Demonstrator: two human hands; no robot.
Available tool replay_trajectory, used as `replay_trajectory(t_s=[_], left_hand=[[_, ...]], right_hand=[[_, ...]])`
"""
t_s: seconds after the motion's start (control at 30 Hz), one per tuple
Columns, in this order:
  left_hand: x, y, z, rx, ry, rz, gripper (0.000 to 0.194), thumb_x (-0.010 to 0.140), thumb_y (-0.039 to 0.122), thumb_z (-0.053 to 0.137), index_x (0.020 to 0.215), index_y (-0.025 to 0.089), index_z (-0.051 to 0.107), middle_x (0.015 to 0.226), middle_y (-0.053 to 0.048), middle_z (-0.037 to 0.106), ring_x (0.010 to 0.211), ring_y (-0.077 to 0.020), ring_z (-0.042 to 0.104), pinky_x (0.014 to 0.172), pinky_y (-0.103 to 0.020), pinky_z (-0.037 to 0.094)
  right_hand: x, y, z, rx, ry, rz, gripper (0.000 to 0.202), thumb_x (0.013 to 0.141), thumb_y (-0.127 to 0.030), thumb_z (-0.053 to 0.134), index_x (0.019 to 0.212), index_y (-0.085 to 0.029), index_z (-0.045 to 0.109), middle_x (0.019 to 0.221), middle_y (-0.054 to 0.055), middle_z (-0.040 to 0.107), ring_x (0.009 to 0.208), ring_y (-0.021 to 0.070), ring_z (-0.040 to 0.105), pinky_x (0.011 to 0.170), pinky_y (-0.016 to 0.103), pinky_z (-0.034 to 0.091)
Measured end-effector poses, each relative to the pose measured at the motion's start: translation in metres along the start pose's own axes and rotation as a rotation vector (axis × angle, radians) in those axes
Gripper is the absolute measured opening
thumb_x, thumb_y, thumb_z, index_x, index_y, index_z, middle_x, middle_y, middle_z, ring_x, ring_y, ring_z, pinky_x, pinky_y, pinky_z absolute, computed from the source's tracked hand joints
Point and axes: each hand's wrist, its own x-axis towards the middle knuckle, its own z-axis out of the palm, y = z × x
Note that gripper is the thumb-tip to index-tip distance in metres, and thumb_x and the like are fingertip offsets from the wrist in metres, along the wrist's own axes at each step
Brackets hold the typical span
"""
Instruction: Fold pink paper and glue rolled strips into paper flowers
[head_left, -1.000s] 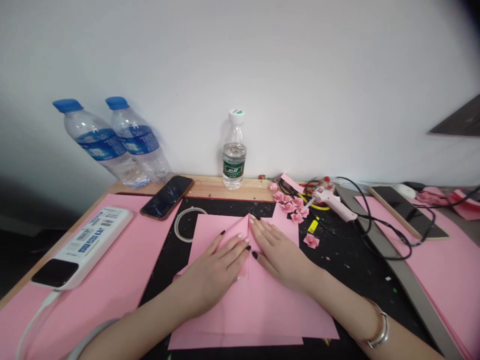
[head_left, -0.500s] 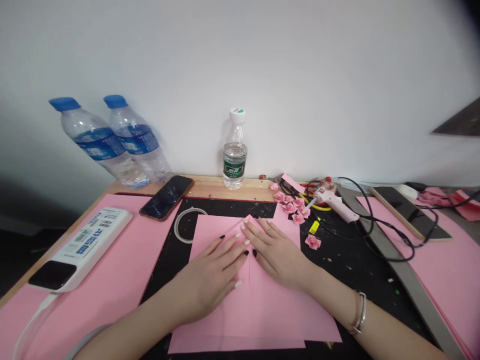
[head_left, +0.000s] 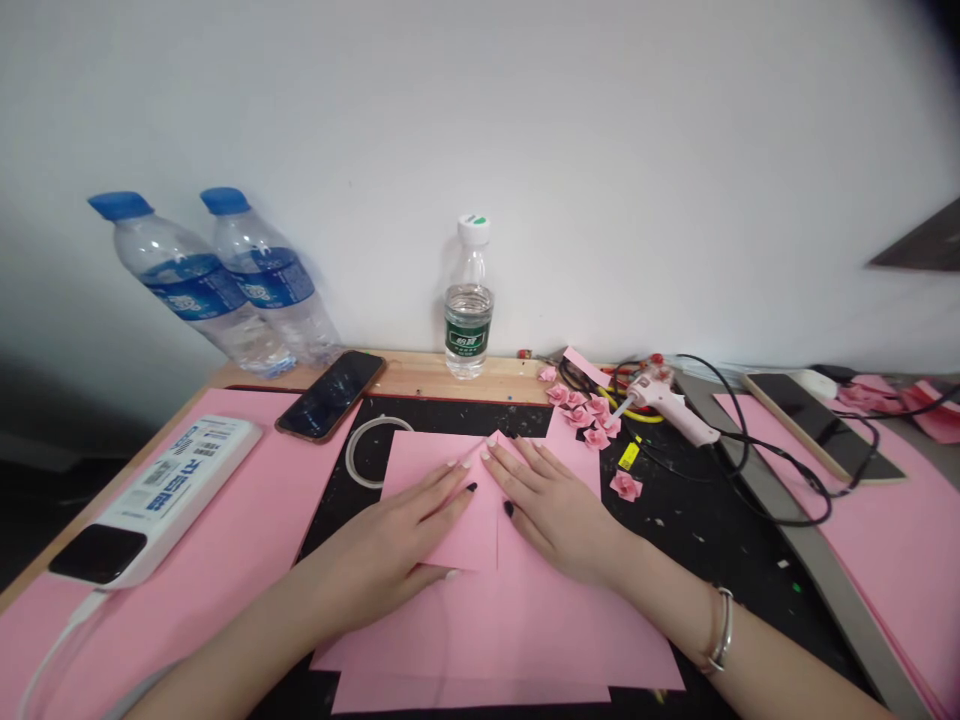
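A pink sheet of paper (head_left: 472,545) lies in front of me, its top folded inward to a point with a seam down the middle. My left hand (head_left: 409,530) rests flat on the left fold, fingers stretched toward the peak. On the right fold, my right hand (head_left: 551,500) lies flat with its fingers spread, the tips close to the peak. More pink paper (head_left: 472,693) shows beneath the folded sheet. Neither hand grips anything. A roll of tape (head_left: 351,455) is left of the sheet, and small pink paper roses (head_left: 577,413) lie beyond my right hand.
A pink glue gun (head_left: 671,408) with black cables lies at the right. A small water bottle (head_left: 469,330) stands by the wall, and two larger bottles (head_left: 262,280) are at left. A phone (head_left: 331,395) and a white power bank (head_left: 161,500) lie left; a dark-screened device (head_left: 817,425) is right.
My left hand has slid left and down, away from the centre seam, uncovering more of the left fold. My right hand stays nearly in place.
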Motion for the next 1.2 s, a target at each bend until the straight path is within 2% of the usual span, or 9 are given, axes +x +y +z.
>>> replay_trajectory(t_s=[0.07, 0.13, 0.27, 0.53, 0.77, 1.2], left_hand=[[0.001, 0.000, 0.004, 0.041, 0.004, 0.023, 0.072, 0.077, 0.003, 0.053, 0.143, 0.015, 0.028, 0.153, -0.011, 0.022, 0.141, -0.0254, 0.016, 0.111, -0.042, 0.031], [0.002, 0.001, 0.008, 0.087, 0.017, 0.048, 0.074, 0.071, -0.004, 0.048, 0.141, 0.013, 0.031, 0.152, -0.012, 0.024, 0.142, -0.0261, 0.014, 0.112, -0.044, 0.028], [0.004, 0.003, 0.013, 0.150, 0.094, 0.107, 0.064, 0.078, -0.007, 0.042, 0.138, 0.016, 0.037, 0.150, -0.012, 0.030, 0.142, -0.0263, 0.012, 0.113, -0.045, 0.028], [0.006, 0.003, 0.018, 0.156, 0.120, 0.160, 0.046, 0.090, 0.009, 0.050, 0.134, 0.020, 0.044, 0.147, -0.011, 0.037, 0.142, -0.0293, 0.012, 0.110, -0.049, 0.031], [0.007, 0.003, 0.019, 0.140, 0.109, 0.147, 0.053, 0.088, 0.021, 0.061, 0.137, 0.022, 0.041, 0.145, -0.009, 0.040, 0.141, -0.0289, 0.015, 0.111, -0.048, 0.030], [0.006, 0.006, 0.013, 0.179, 0.082, 0.141, 0.049, 0.090, 0.025, 0.056, 0.137, 0.025, 0.041, 0.147, -0.008, 0.038, 0.141, -0.0304, 0.018, 0.109, -0.048, 0.032]], right_hand=[[0.001, 0.000, 0.000, 0.000, -0.011, 0.004, 0.057, 0.091, -0.017, 0.036, 0.147, -0.012, 0.026, 0.153, 0.009, 0.026, 0.142, 0.0290, 0.014, 0.113, 0.052, 0.022], [0.001, 0.000, 0.001, 0.000, -0.019, 0.008, 0.057, 0.091, -0.017, 0.036, 0.147, -0.012, 0.025, 0.153, 0.009, 0.024, 0.142, 0.0294, 0.014, 0.113, 0.052, 0.022], [0.000, 0.001, 0.003, 0.000, -0.012, 0.004, 0.057, 0.091, -0.018, 0.035, 0.147, -0.012, 0.024, 0.154, 0.009, 0.023, 0.142, 0.0291, 0.014, 0.113, 0.052, 0.023], [-0.001, 0.001, 0.002, 0.003, 0.026, -0.006, 0.056, 0.092, -0.018, 0.036, 0.147, -0.014, 0.024, 0.152, 0.009, 0.028, 0.142, 0.0266, 0.014, 0.112, 0.052, 0.025], [-0.001, 0.000, 0.003, -0.008, 0.013, -0.007, 0.056, 0.092, -0.018, 0.035, 0.147, -0.013, 0.025, 0.153, 0.009, 0.026, 0.142, 0.0278, 0.014, 0.112, 0.052, 0.024], [-0.001, 0.000, 0.002, -0.029, 0.028, -0.023, 0.056, 0.092, -0.019, 0.037, 0.146, -0.013, 0.026, 0.152, 0.011, 0.029, 0.142, 0.0286, 0.015, 0.112, 0.052, 0.025]])
